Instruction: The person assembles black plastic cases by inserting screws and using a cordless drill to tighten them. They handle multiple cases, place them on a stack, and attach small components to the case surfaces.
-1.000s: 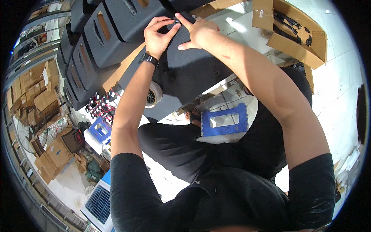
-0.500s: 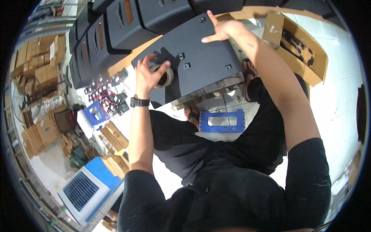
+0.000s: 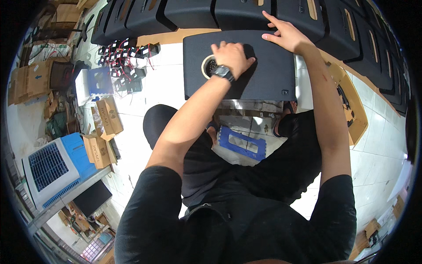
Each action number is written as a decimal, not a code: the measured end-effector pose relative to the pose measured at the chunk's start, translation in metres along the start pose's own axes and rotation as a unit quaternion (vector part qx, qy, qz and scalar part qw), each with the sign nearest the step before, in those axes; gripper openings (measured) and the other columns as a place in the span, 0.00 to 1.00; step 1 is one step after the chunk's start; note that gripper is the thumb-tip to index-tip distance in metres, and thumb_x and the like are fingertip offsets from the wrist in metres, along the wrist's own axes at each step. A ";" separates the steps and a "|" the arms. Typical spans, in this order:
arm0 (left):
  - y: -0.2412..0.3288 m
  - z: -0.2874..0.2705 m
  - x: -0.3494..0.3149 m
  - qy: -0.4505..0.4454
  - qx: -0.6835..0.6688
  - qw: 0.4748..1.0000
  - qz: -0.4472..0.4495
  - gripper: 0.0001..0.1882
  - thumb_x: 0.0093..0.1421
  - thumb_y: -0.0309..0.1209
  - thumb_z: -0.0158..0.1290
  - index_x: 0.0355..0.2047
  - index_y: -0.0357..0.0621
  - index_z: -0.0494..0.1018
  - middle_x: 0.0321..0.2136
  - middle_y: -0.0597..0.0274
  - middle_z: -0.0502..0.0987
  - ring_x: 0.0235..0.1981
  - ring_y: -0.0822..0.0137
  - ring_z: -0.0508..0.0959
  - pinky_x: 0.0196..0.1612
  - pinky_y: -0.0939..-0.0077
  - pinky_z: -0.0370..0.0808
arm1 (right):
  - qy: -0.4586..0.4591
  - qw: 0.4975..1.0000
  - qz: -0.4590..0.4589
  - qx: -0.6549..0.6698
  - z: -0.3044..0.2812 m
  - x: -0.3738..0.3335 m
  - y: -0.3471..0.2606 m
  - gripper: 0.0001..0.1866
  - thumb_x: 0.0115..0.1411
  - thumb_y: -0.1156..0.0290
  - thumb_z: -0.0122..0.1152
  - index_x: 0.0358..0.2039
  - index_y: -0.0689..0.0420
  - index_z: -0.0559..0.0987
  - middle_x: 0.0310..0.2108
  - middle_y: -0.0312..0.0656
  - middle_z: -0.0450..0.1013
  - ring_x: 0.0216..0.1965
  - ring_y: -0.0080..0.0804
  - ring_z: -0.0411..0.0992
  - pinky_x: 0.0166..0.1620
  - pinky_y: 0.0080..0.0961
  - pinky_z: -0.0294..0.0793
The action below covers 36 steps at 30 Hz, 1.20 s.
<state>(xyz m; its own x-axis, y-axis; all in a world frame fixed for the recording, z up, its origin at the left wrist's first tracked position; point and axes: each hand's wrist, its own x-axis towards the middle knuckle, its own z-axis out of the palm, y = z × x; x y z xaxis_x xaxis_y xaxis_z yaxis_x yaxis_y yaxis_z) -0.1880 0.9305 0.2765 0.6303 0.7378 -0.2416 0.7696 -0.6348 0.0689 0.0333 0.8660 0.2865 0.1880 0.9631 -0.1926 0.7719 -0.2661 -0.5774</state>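
Observation:
A dark, box-like cabinet [image 3: 268, 66] lies in front of me with a flat, textured face up. Near its left side sits a pale roll of tape [image 3: 205, 69], with small dark bits inside its ring. My left hand [image 3: 232, 58], below a dark wristwatch [image 3: 223, 73], lies palm down just right of the roll, fingers apart and partly covering the roll's edge. Whether the palm rests on the cabinet I cannot tell. Over the cabinet's far right corner my right hand [image 3: 290, 37] has its thumb and index finger stretched out, holding nothing.
More dark cabinets [image 3: 246, 15] curve along the far side. Black parts with red wires [image 3: 127, 66] lie at left, near small cardboard boxes [image 3: 109, 116] and a blue-and-white cooler [image 3: 52, 167]. An open carton [image 3: 358, 108] stands at right. A blue stool [image 3: 241, 144] sits between my feet.
The view has turned, so the cabinet now looks squarer to me. My left hand has moved off the tape roll to its right. My right hand stays by the far right corner.

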 end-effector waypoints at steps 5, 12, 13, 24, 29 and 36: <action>0.000 0.012 0.014 0.017 -0.016 0.999 0.037 0.18 0.53 0.49 0.67 0.39 0.54 0.87 0.33 0.59 0.86 0.40 0.57 0.85 0.53 0.57 0.68 | 0.028 0.998 -0.038 -0.036 0.014 0.014 0.005 0.41 0.69 0.55 0.64 0.77 0.36 0.56 0.64 0.49 0.71 0.60 0.45 0.73 0.64 0.40 0.73; -0.175 -0.021 0.023 0.188 -0.209 0.959 0.020 0.14 0.57 0.38 0.69 0.41 0.47 0.86 0.38 0.59 0.88 0.38 0.62 0.87 0.45 0.67 0.82 | 0.050 0.979 -0.183 -0.075 0.064 0.018 0.006 0.33 0.70 0.58 0.61 0.73 0.46 0.66 0.62 0.49 0.71 0.61 0.49 0.71 0.65 0.42 0.70; -0.200 -0.018 0.023 0.169 -0.211 0.963 0.008 0.12 0.58 0.35 0.69 0.41 0.46 0.86 0.39 0.60 0.87 0.39 0.62 0.87 0.44 0.68 0.82 | 0.067 0.971 -0.200 -0.111 0.079 0.019 0.003 0.33 0.70 0.55 0.61 0.73 0.45 0.66 0.66 0.48 0.68 0.65 0.48 0.67 0.67 0.44 0.67; -0.232 0.052 0.033 0.204 -0.329 0.918 0.084 0.19 0.50 0.29 0.73 0.44 0.48 0.85 0.39 0.62 0.84 0.41 0.58 0.84 0.46 0.65 0.82 | -0.037 0.908 -0.353 -0.221 0.139 0.151 -0.080 0.36 0.70 0.42 0.55 0.75 0.32 0.61 0.72 0.44 0.62 0.67 0.48 0.67 0.66 0.47 0.68; -0.254 0.058 0.032 0.134 -0.434 0.891 0.011 0.25 0.44 0.35 0.78 0.44 0.46 0.85 0.35 0.63 0.84 0.39 0.63 0.82 0.43 0.69 0.81 | -0.100 0.903 -0.383 -0.166 0.151 0.181 -0.089 0.37 0.69 0.37 0.53 0.75 0.26 0.59 0.66 0.45 0.70 0.60 0.49 0.74 0.61 0.47 0.77; -0.235 0.062 0.035 0.186 -0.420 0.886 0.055 0.18 0.47 0.37 0.76 0.39 0.50 0.88 0.33 0.65 0.84 0.34 0.65 0.83 0.41 0.70 0.81 | -0.134 0.900 -0.359 -0.208 0.139 0.177 -0.108 0.43 0.65 0.38 0.61 0.77 0.31 0.57 0.39 0.51 0.80 0.37 0.52 0.80 0.45 0.46 0.80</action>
<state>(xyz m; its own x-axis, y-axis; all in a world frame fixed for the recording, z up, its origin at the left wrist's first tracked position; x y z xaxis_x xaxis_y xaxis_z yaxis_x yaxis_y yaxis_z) -0.3531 1.0909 0.1914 0.5758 0.8061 0.1366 0.4076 -0.4279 0.8067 -0.1014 1.0597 0.2049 -0.5599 0.8219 -0.1046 0.8069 0.5123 -0.2940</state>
